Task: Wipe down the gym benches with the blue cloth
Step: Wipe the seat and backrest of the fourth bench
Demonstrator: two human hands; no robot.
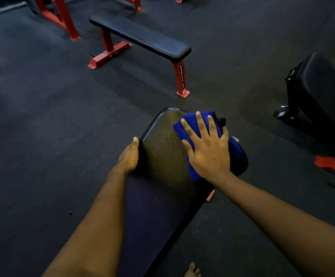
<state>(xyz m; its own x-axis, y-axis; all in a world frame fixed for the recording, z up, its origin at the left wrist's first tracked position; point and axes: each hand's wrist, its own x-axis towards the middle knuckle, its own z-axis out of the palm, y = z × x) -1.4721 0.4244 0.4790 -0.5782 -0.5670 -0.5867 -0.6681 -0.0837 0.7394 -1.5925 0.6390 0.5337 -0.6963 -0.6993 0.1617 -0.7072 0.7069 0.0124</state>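
A black padded gym bench (162,156) runs away from me in the lower middle of the view, its far end worn and speckled. My right hand (206,148) lies flat with fingers spread on a folded blue cloth (188,124), pressing it onto the bench's far right side. Part of the cloth hangs over the right edge. My left hand (129,154) grips the bench's left edge, thumb on top.
A second flat bench (140,37) with a black pad and red legs stands further off on the dark rubber floor. More red frames (61,19) are at the top left. A black padded machine (318,92) sits at the right. A bare foot (192,270) shows at the bottom.
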